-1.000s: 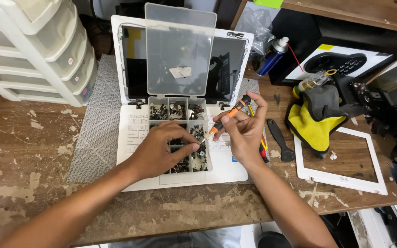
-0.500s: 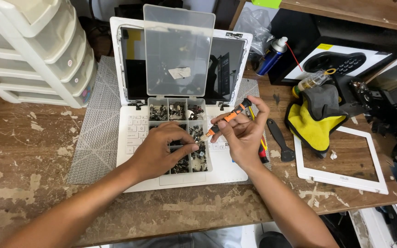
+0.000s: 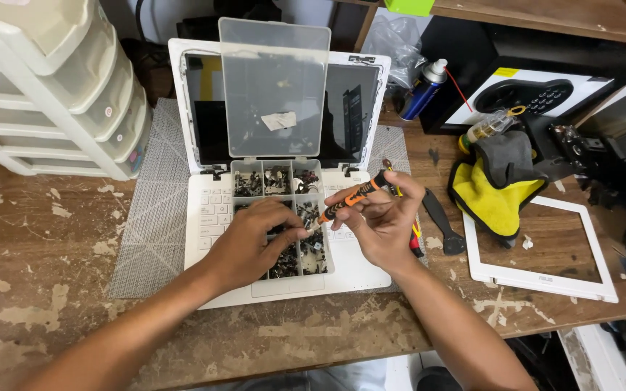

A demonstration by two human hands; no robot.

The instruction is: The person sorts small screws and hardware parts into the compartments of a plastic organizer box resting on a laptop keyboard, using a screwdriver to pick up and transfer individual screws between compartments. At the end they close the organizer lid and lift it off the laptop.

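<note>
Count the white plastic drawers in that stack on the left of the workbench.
3 white plastic drawers show in the stack: top, middle, bottom. The frame's edge cuts the stack, so more may sit out of view.

We see bare tabletop (image 3: 45, 239) at nine o'clock; drawer tower (image 3: 45, 87) blocks ten, upright organizer lid (image 3: 275, 90) twelve, yellow cloth (image 3: 498, 192) two.

A small orange and black screwdriver (image 3: 351, 198) lies tilted, its tip pointing down and to the left. Under it sits a clear box (image 3: 278, 217) with many little parts inside. The lid stands straight up. The box rests on a white laptop's keys.
</note>
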